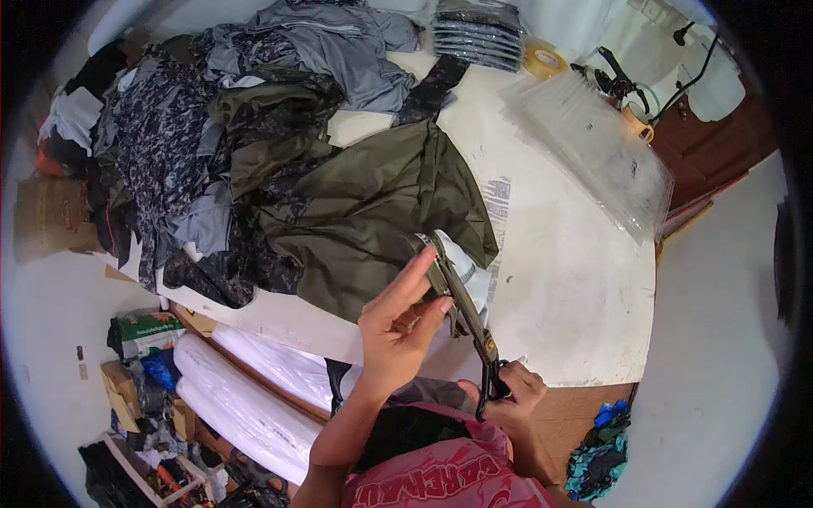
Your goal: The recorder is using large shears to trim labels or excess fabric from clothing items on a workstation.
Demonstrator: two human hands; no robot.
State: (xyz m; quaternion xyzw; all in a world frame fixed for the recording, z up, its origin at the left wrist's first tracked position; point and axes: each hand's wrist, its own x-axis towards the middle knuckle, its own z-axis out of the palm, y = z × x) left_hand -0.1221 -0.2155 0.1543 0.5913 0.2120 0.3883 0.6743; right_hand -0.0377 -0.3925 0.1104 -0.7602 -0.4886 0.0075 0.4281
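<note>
My right hand (517, 390) grips a pair of tailor's shears (473, 317) by the black handles, near the table's front edge. The long blades point up and away, lying close together along the edge of an olive-green garment (375, 197). My left hand (397, 324) pinches that edge between thumb and fingers, just left of the blades. A white fabric piece with dark stitching (467, 267) shows right of the blades. The garment spreads across the table, with dark camouflage-print parts at its left. Whether the blades have fabric between them cannot be seen clearly.
Camouflage and grey clothes (171, 133) are heaped on the white table (571, 305). Bagged garments (477, 35), a tape roll (544, 60), clear plastic bags (597, 140) and an orange mug (636, 122) sit behind. White plastic-wrapped rolls (248, 406) lie below the table's left side.
</note>
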